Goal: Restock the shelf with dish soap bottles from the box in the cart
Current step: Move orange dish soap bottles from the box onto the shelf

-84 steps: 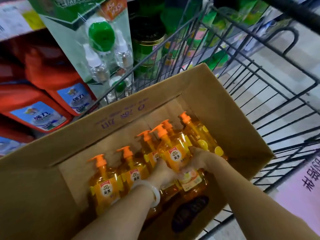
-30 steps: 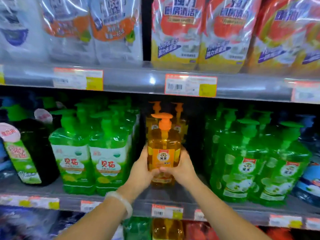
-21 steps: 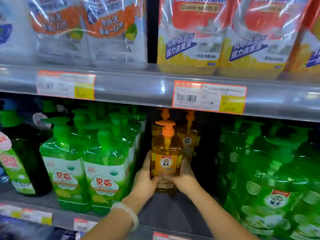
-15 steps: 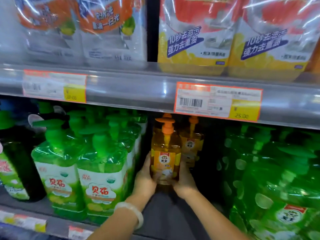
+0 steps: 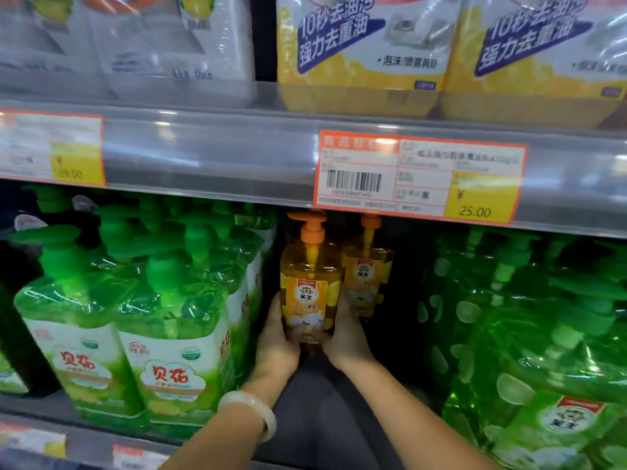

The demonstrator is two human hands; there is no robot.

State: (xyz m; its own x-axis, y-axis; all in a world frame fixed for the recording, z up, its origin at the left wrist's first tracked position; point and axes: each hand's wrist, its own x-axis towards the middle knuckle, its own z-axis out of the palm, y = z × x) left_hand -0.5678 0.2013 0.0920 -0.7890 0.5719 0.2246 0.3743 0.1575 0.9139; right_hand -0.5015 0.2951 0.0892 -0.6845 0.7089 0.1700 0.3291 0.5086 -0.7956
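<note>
Pushed deeper between the frames, the orange dish soap bottle [image 5: 310,286] stands upright, left hand [image 5: 275,347] and right hand [image 5: 346,337] clasping its lower sides from the near end. Farther back right waits another orange bottle [image 5: 367,273]; green bottles [image 5: 176,300] flank the slot on the shelf [image 5: 339,412].

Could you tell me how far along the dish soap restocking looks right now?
Done: one orange bottle already stands at the back. In hand: left hand and right hand grip another orange bottle in the shelf gap. Left: room remains beside it.
</note>
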